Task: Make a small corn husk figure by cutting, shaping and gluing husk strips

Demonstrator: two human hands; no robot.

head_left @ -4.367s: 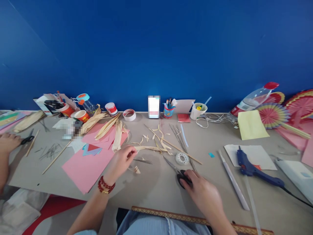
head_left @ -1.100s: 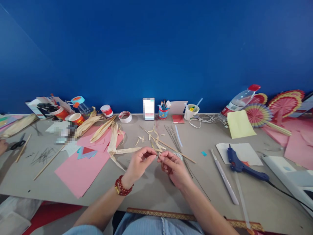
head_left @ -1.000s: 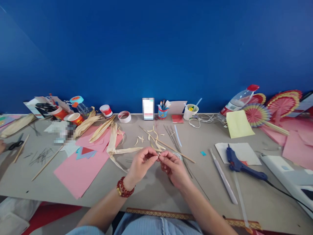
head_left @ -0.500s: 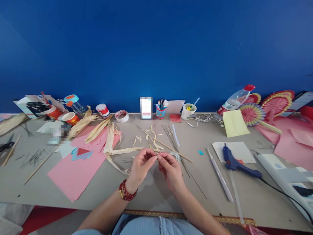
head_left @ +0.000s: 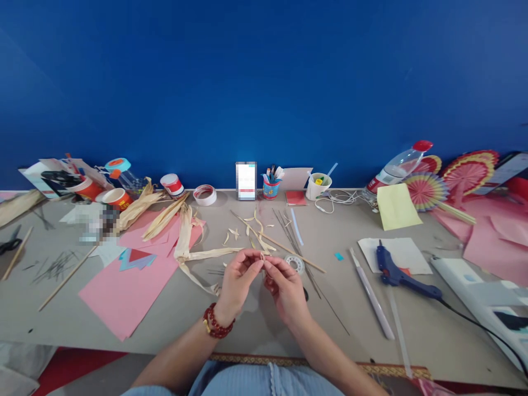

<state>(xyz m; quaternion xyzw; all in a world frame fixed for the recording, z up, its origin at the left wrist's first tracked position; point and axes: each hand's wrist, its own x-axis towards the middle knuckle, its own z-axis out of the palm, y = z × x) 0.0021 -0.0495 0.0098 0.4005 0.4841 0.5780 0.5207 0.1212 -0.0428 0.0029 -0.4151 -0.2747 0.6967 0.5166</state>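
My left hand (head_left: 239,278) and my right hand (head_left: 286,286) meet over the middle of the table, thumbs and forefingers pinched together. Between their fingertips is a small pale strip (head_left: 263,257), coloured like the dried corn husk; most of it is hidden. Just beyond lie narrow husk scraps (head_left: 256,234) and a thin wooden stick (head_left: 289,250). A roll of clear tape (head_left: 294,264) sits behind my right hand, and a black rounded object (head_left: 306,293) peeks out beside it. Long corn husk strips (head_left: 212,254) stretch leftward from near my left hand.
Pink paper (head_left: 127,297) covers the left side, near thin wires (head_left: 58,265). To the right are a white-handled craft knife (head_left: 372,297), a blue glue gun (head_left: 406,278) with its cord, and a white power strip (head_left: 478,297). Cups, a phone (head_left: 246,181) and a bottle (head_left: 398,168) line the wall.
Both hands have shifted very slightly, still pinching at the same spot. More of the pale strip shows between the fingertips, and a black object has come into sight beside my right hand.
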